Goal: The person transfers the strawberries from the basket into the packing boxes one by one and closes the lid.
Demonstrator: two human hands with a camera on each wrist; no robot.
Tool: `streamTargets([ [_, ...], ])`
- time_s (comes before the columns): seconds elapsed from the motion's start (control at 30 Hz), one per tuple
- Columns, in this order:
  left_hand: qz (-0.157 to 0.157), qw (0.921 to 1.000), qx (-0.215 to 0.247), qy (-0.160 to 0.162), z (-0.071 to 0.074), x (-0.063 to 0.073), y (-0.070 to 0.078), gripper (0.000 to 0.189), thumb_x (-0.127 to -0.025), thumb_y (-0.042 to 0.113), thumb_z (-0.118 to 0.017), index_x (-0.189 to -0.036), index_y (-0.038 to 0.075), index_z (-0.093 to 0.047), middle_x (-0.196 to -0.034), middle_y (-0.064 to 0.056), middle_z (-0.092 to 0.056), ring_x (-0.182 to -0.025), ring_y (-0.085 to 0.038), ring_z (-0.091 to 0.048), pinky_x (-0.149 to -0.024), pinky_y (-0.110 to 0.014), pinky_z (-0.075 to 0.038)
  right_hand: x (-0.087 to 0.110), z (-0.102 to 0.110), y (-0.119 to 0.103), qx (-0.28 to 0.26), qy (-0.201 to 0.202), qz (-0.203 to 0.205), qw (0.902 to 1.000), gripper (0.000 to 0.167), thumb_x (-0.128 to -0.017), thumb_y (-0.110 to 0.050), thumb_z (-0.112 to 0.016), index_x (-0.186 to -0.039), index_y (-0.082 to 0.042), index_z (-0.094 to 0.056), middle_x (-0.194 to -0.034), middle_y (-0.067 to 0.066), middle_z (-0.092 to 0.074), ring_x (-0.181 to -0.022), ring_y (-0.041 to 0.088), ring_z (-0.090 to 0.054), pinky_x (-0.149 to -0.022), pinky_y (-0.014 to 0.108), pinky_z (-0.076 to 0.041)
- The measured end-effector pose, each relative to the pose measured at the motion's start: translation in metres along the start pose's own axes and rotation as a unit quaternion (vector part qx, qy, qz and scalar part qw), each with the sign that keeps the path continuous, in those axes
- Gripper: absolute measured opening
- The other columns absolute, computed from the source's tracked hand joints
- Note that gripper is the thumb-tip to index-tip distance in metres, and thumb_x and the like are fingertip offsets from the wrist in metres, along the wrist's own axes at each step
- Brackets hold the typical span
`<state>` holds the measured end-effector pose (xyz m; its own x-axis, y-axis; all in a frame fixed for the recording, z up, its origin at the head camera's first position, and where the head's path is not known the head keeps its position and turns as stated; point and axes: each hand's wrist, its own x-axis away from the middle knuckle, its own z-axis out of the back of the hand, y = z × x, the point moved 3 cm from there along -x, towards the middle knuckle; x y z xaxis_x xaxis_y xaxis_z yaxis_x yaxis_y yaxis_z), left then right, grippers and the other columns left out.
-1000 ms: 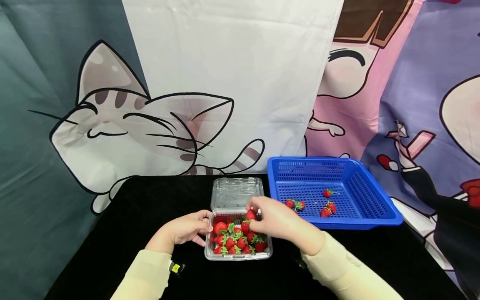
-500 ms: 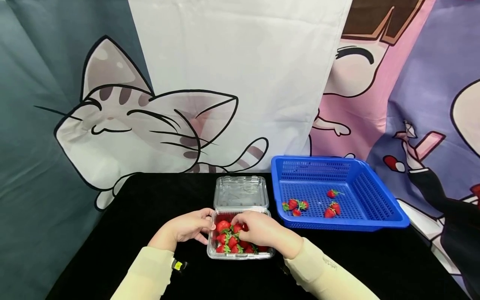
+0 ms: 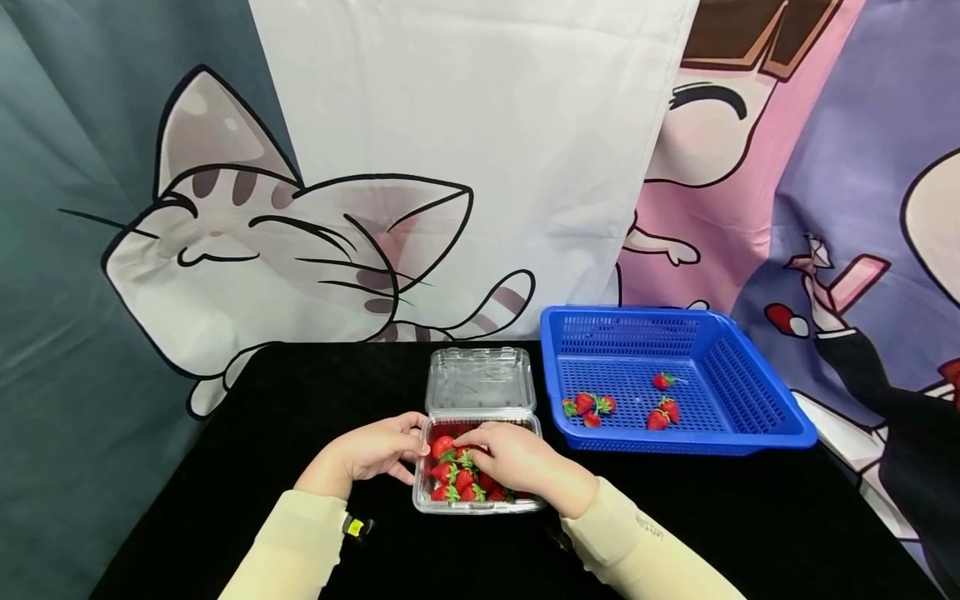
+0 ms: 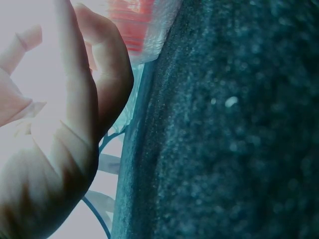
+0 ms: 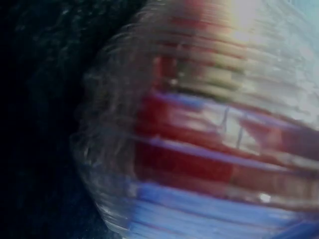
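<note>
A clear plastic clamshell box [image 3: 480,508] holds several red strawberries [image 3: 465,478] with green leaves. Its lid [image 3: 480,379] lies open at the back. My left hand [image 3: 381,450] grips the box's left side, thumb at the rim; in the left wrist view, the curled fingers of the left hand [image 4: 75,84] are beside the box wall [image 4: 134,30]. My right hand [image 3: 517,458] reaches into the box from the right, pinching a strawberry [image 3: 463,457] between thumb and fingers, partly hidden. The right wrist view shows only the blurred box side [image 5: 189,134], without the hand.
To the right of the box stands a blue perforated basket [image 3: 750,417] with several strawberries [image 3: 588,404] on its floor. Black cloth [image 3: 337,392] covers the table, and a printed curtain [image 3: 480,125] hangs behind its back edge.
My right hand has moved left and down with a strawberry, from the box's back right into its middle. The left hand stays at the box's left side.
</note>
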<state>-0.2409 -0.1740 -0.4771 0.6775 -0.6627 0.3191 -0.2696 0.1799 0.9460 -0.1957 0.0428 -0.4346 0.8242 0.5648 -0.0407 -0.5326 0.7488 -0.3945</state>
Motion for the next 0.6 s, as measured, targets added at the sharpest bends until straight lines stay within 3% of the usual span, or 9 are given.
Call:
streamTargets([
  [0.33, -0.001, 1.0, 0.002, 0.004, -0.0009, 0.0008, -0.0011, 0.05, -0.087, 0.009, -0.06, -0.128, -0.003, -0.034, -0.104, -0.013, -0.063, -0.096, -0.026, -0.065, -0.068, -0.036, -0.058, -0.0022, -0.002, 0.0043, -0.016, 0.008, -0.039, 0.9991, 0.017, -0.096, -0.032, -0.062, -0.106, -0.021, -0.071, -0.101, -0.01, -0.07, -0.092, 0.007, -0.063, -0.085, 0.035, -0.052],
  [0.6, 0.0, 1.0, 0.003, 0.006, -0.0025, 0.002, 0.0009, 0.049, -0.087, 0.01, -0.06, -0.127, -0.003, -0.035, -0.105, -0.013, -0.062, -0.096, -0.026, -0.065, -0.067, -0.036, -0.058, -0.0002, -0.0032, 0.0017, 0.006, 0.005, -0.044, 0.999, 0.029, -0.097, -0.032, -0.059, -0.117, -0.016, -0.071, -0.118, 0.0, -0.068, -0.111, 0.016, -0.063, -0.096, 0.038, -0.05],
])
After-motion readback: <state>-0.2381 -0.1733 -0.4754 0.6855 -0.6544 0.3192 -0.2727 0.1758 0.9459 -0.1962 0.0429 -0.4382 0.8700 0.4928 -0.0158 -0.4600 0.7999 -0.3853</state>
